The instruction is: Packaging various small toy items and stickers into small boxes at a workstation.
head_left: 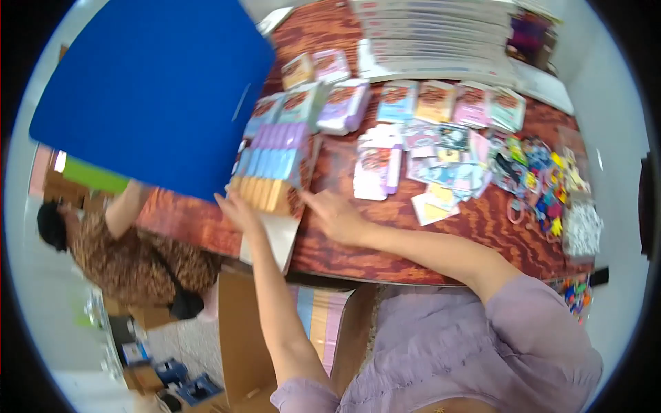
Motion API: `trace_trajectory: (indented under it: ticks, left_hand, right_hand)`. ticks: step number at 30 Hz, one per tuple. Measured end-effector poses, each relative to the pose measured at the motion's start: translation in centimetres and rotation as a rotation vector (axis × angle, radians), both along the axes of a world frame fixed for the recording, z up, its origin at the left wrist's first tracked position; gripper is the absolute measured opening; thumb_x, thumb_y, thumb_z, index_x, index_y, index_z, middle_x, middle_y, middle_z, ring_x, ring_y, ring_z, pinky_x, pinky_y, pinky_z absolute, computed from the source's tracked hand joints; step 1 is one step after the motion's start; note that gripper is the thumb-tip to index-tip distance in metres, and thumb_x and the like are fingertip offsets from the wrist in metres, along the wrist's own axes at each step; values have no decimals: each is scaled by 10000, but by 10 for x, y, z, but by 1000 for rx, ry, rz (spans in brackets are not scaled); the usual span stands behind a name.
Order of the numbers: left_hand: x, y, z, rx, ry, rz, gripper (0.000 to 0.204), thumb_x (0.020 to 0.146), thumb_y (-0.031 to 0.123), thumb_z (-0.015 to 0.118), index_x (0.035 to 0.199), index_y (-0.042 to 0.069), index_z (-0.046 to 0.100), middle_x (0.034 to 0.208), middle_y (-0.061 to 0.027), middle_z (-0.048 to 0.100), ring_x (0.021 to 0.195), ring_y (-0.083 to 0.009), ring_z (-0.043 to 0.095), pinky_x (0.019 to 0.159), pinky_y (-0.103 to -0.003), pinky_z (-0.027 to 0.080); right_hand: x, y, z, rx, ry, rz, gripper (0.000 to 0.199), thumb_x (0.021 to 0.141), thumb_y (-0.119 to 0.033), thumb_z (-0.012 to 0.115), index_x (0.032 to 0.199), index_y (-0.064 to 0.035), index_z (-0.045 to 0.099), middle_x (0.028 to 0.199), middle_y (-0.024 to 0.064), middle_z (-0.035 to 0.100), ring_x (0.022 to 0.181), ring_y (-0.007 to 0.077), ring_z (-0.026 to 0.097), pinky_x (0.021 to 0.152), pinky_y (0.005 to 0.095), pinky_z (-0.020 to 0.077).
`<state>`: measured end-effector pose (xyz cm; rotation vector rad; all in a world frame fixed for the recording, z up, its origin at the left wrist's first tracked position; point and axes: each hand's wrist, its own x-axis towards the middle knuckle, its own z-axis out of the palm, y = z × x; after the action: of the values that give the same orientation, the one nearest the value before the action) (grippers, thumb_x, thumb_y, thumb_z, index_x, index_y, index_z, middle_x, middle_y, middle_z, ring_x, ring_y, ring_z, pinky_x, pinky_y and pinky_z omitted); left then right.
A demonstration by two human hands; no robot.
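Both hands at the near-left edge of the table [427, 255], bracketing a packed row of small orange cartons [260, 195], with light blue cartons [275, 164] and purple cartons [281, 138] lined up behind. Here's the danger: a pale cardboard flap [270, 239] juts over that near edge, so a bump from a forearm could drag the row askew. And look left: the big blue panel [158, 89] looms across that corner, its lower tip right by the fingers; should it dip, it could knock the orange end out of line. Now the grip: left hand [241, 210] at the orange row's left end, fingers loosely spread, closed around nothing; right hand [337, 219] at the opposite end, index finger extended, the others half curled, nothing clasped. Whether either fingertip truly presses cardboard, I can't tell.
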<state>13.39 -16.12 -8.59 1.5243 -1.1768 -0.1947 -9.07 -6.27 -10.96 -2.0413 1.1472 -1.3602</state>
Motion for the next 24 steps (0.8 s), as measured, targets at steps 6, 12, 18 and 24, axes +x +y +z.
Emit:
trace_trajectory:
  ticks: [6,12,18,24]
  left_hand:
    - [11,-21,-18,-104,-448,25,399,975,254,601,1140,-109,630,1110,-291,652,984,-424,626,905,-468,496]
    - [-4,-15,8,74,-184,-169,552,1030,352,495,1259,-148,546,1274,-343,566,1146,-421,557,1026,-435,414]
    - [-1,35,42,-49,-309,10,655,1021,404,520,1394,-126,422,1437,-299,439,1303,-400,461,1093,-421,379]
    - [-117,114,82,-191,-480,-251,606,1010,384,552,1425,-31,401,1437,-243,406,1302,-376,431,1082,-459,377]
  right_hand:
    - [5,-10,-18,-68,-8,7,329,803,-46,559,1128,0,590,962,179,598,922,375,549,821,476,457]
    - [-24,1,3,300,-106,26,438,732,-100,644,1155,6,603,1158,188,588,1127,380,538,919,468,457]
    - [-279,102,105,205,-84,-26,199,843,-131,646,938,44,640,902,191,659,884,280,653,770,400,497]
    - [-541,223,119,832,591,-981,537,761,-293,759,1219,-56,608,1128,188,651,1059,304,636,848,396,510]
